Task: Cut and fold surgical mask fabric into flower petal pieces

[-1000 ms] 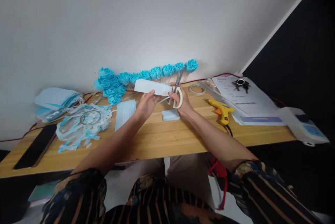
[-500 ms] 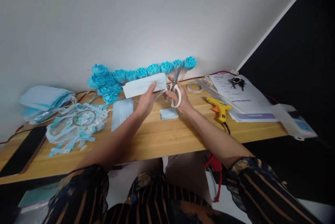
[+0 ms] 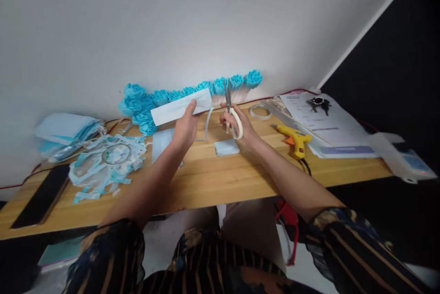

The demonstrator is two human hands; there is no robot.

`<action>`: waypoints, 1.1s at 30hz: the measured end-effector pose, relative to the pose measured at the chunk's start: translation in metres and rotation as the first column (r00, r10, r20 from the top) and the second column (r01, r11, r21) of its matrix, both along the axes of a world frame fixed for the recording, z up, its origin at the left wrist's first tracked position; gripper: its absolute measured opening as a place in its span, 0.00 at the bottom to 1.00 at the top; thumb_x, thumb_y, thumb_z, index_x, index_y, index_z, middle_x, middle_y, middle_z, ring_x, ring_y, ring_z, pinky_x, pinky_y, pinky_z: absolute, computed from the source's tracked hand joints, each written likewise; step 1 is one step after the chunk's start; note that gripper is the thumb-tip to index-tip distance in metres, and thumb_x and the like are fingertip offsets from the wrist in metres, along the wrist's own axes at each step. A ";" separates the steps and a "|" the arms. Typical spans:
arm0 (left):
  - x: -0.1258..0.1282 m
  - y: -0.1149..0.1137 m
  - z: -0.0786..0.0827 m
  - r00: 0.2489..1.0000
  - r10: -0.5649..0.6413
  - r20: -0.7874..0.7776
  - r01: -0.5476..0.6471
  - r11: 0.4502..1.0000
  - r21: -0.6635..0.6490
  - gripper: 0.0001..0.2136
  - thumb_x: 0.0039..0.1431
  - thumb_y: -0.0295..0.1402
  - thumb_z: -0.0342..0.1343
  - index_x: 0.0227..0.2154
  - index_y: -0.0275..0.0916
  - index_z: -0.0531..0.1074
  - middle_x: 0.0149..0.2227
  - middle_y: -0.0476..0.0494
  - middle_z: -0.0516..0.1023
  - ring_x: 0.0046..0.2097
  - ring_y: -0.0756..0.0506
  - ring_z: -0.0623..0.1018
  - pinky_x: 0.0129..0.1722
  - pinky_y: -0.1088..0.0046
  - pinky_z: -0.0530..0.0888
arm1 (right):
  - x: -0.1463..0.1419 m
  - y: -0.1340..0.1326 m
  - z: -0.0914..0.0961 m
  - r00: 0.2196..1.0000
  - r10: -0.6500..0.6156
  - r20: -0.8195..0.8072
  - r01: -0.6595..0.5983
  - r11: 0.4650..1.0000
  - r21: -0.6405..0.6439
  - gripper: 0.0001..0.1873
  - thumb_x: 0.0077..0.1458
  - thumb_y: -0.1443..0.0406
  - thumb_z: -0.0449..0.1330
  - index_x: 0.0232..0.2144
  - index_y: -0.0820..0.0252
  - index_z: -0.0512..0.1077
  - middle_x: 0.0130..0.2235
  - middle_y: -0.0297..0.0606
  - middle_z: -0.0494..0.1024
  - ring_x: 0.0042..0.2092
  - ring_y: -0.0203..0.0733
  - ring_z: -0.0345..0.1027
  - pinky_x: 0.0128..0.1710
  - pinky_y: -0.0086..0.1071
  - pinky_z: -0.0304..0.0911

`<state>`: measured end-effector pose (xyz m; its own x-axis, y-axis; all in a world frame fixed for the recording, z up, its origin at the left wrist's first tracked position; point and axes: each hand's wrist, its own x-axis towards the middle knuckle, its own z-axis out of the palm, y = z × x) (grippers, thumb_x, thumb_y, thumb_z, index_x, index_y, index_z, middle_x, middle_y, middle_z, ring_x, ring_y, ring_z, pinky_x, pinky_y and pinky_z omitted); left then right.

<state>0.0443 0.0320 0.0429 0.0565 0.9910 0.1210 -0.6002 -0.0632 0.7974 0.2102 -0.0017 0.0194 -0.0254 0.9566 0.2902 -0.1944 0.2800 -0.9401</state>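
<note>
My left hand (image 3: 185, 128) is closed on a pale blue face mask (image 3: 178, 107), held up above the wooden table (image 3: 213, 179) with a cut strip dangling from its right end. My right hand (image 3: 237, 126) grips white-handled scissors (image 3: 231, 110), blades pointing up and apart from the mask. Below the hands lies a small folded blue piece (image 3: 227, 147). Another flat mask (image 3: 161, 140) lies under my left wrist.
Blue paper-like flowers (image 3: 192, 94) line the wall. Mask offcuts (image 3: 106, 161) and a mask stack (image 3: 65, 131) lie left, with a black phone (image 3: 41, 195). A tape ring (image 3: 259, 111), yellow glue gun (image 3: 294, 138), papers (image 3: 326, 129) with keys (image 3: 318, 102) sit right.
The mask has been tilted and drawn to the left, away from the scissors. The scissors have swung upright and separated from the mask, and a thin strip now hangs from its end.
</note>
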 end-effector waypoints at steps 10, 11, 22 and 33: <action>-0.010 0.023 0.027 0.998 0.050 0.034 -0.053 0.991 0.121 0.12 0.64 0.40 0.57 0.42 0.38 0.77 0.58 0.35 0.77 0.66 0.35 0.70 0.62 0.55 0.70 | -0.016 -0.030 0.009 0.901 0.431 -0.051 -0.433 0.890 -0.140 0.30 0.52 0.45 0.68 0.48 0.59 0.71 0.32 0.35 0.77 0.28 0.36 0.71 0.27 0.30 0.67; -0.008 0.023 0.027 0.998 0.047 0.036 -0.051 0.991 0.122 0.11 0.64 0.40 0.57 0.41 0.38 0.77 0.58 0.35 0.77 0.65 0.35 0.70 0.61 0.55 0.70 | -0.017 -0.031 0.009 0.904 0.426 -0.024 -0.424 0.891 -0.159 0.31 0.51 0.45 0.68 0.48 0.59 0.71 0.32 0.36 0.77 0.28 0.36 0.71 0.27 0.30 0.67; 0.014 0.004 0.019 0.995 -0.079 0.058 0.075 0.995 0.064 0.10 0.64 0.38 0.57 0.40 0.37 0.76 0.52 0.37 0.80 0.62 0.36 0.74 0.61 0.54 0.70 | -0.011 -0.021 0.007 0.976 0.183 0.116 -0.171 0.979 -0.108 0.31 0.52 0.43 0.66 0.48 0.59 0.72 0.32 0.35 0.76 0.30 0.37 0.70 0.25 0.30 0.64; 0.020 -0.007 0.012 0.995 -0.099 0.013 0.098 0.995 0.018 0.15 0.63 0.43 0.59 0.42 0.35 0.76 0.48 0.36 0.82 0.57 0.36 0.77 0.60 0.55 0.71 | -0.010 -0.020 0.011 0.977 0.132 0.166 -0.124 0.991 -0.057 0.32 0.51 0.42 0.66 0.47 0.58 0.71 0.32 0.33 0.75 0.31 0.37 0.69 0.31 0.32 0.63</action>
